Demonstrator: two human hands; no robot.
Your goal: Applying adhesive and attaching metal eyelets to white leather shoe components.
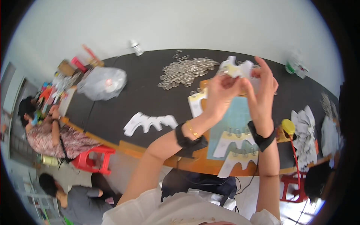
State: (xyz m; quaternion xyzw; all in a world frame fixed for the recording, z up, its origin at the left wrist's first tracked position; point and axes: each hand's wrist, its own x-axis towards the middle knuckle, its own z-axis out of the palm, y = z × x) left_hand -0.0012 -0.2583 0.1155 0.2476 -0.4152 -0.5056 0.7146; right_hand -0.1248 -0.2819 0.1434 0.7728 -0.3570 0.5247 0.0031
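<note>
In front of me I hold up a white scalloped cut-out piece (234, 69) with a yellowish strip along it. My left hand (221, 92) is closed in a pinch on its left part, and a metal loop shows near the fingertips. My right hand (263, 88) is at its right end, thumb and fingers around it, one finger raised. Below lies a light-blue sheet (237, 112) on a brown board. Similar white pieces with metal loops along their yellow edges rest there: one piece (195, 104) by my left wrist, another piece (228, 142) nearer me, and a third piece (234, 163) at the table edge.
A pile of silver metal loops (185, 73) lies on the dark table (142, 82). Plain white cut-outs (150, 123) lie left, more stacked cut-outs (305, 135) right, beside a yellow round-topped object (288, 126). A plastic bag (103, 83) and white bottle (136, 48) stand farther off. Two people are at left.
</note>
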